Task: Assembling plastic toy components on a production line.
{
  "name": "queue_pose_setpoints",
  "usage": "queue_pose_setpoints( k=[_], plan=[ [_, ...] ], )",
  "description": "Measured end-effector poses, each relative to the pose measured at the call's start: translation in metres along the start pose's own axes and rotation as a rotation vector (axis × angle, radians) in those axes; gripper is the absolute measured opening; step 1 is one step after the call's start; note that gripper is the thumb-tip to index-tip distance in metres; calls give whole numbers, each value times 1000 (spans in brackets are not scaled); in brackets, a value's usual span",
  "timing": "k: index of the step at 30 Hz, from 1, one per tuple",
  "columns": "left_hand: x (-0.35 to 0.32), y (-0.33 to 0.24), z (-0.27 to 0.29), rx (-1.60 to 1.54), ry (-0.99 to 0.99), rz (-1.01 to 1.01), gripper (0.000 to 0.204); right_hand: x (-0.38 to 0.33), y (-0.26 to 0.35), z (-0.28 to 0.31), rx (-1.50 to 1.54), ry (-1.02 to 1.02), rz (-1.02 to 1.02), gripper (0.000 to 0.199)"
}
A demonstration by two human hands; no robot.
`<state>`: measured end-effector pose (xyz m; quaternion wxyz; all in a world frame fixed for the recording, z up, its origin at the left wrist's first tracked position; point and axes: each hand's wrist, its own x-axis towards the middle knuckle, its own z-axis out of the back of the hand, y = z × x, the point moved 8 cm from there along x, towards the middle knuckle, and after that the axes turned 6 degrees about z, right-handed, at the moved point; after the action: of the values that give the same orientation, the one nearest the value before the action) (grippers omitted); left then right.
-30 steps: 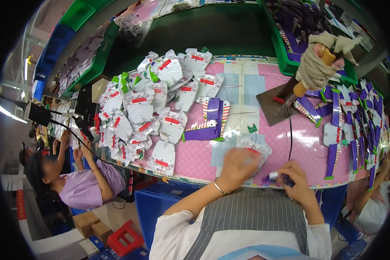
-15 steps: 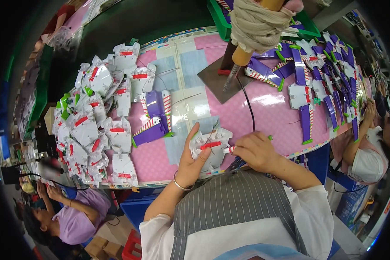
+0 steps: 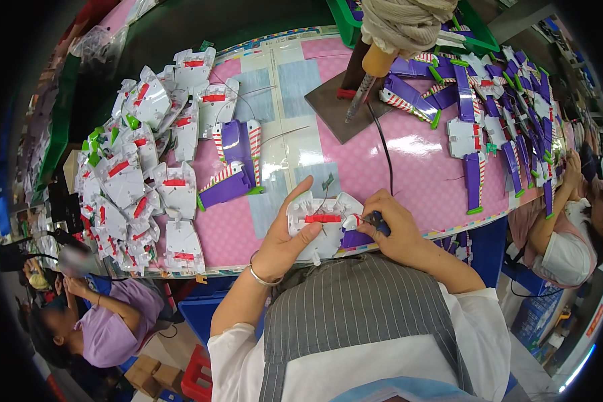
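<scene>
A pink desk carries a heap of white shells at the left and purple parts at the right, with a purple wing piece between them. At the near edge, the left hand grips a white shell with a red insert, thumb up along its side. The right hand is closed on a dark tool whose tip touches the shell's right end. A soldering iron stands on a grey plate behind.
</scene>
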<state>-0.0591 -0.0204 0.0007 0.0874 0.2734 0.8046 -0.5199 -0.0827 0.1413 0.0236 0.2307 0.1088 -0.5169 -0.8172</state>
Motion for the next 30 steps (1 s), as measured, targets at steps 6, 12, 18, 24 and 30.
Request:
queue_pose_setpoints(
  k=[6,12,18,24,30],
  plan=[
    [7,-5,-6,-413,-33,-7,77,11,-2,0,-131,71,12,36],
    [18,44,-2,-210,-232,-97,55,29,18,4,-483,23,128,38],
    [22,27,3,-363,-287,-140,47,50,1,32,-829,120,144,26],
    [23,20,2,-270,-282,-131,47,56,4,24,-833,138,213,23],
    [29,21,10,-204,-384,-151,44,68,13,28,-1072,291,222,15]
  ],
)
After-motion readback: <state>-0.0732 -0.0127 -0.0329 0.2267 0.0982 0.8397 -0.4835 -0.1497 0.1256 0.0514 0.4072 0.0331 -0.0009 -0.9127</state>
